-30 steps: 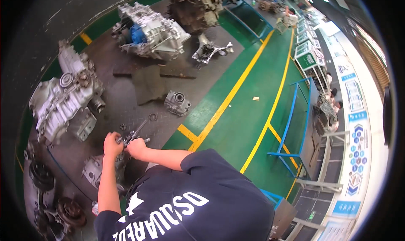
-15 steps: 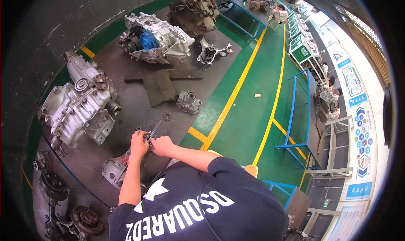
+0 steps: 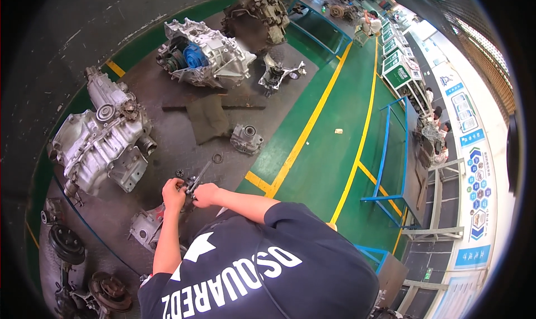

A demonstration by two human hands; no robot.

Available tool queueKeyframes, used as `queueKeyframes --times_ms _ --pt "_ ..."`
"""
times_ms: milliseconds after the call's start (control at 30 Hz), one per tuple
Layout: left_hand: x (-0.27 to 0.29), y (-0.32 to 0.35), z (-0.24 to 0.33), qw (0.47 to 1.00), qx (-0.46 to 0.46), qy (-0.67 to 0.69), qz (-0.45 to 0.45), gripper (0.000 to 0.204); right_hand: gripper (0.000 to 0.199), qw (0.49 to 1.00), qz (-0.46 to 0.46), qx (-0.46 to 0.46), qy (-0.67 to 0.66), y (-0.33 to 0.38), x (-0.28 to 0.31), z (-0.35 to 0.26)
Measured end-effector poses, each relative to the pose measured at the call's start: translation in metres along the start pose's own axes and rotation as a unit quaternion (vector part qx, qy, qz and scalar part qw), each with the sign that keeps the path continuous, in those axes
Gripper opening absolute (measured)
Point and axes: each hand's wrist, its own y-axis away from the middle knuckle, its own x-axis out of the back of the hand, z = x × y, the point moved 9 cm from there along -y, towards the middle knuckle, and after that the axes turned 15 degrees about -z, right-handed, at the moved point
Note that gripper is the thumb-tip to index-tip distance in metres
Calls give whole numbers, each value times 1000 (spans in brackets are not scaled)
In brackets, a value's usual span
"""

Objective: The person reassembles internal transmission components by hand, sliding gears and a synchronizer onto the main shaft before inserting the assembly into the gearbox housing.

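Observation:
In front of my body, my left hand (image 3: 173,194) and my right hand (image 3: 206,195) are close together on a slim grey metal shaft (image 3: 205,169). Its bare end points up and away to the right, and darker pieces sit around its lower part. My right fingers are curled round that lower part. The fingers of my left hand are pinched at its left side; their tips are partly hidden. Beyond the hands lie a metal ring (image 3: 218,158) and a small dark round part (image 3: 180,173). A grey metal housing (image 3: 146,228) rests beside and partly under my left forearm.
Large gearbox casings (image 3: 103,146) stand at the left, with another holding a blue part (image 3: 195,56) at the back. A small pump-like block (image 3: 247,138) and a brown cloth (image 3: 207,119) lie beyond my hands. Hub parts (image 3: 110,291) sit near left. Blue-framed tables (image 3: 385,151) stand right.
Both hands and the shaft have shifted slightly left and nearer in the picture. The whole view has moved a little too. The grip looks much the same.

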Motion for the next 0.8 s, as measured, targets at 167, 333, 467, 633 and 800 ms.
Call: queueKeyframes --times_ms 167,333,467,633,800 --pt "-5 10 -30 999 19 29 13 28 23 963 98 177 176 13 14 -40" --pt "2 21 -9 1000 1 12 2 33 14 960 42 110 254 -3 -15 -49" --pt "-6 16 -11 999 31 13 -22 32 25 984 3 61 165 10 22 -37" --pt "-10 22 -26 995 68 46 52 23 37 979 -23 115 165 -11 2 -23" --pt "-6 34 -26 994 82 48 60 24 41 984 7 80 158 8 18 -32"
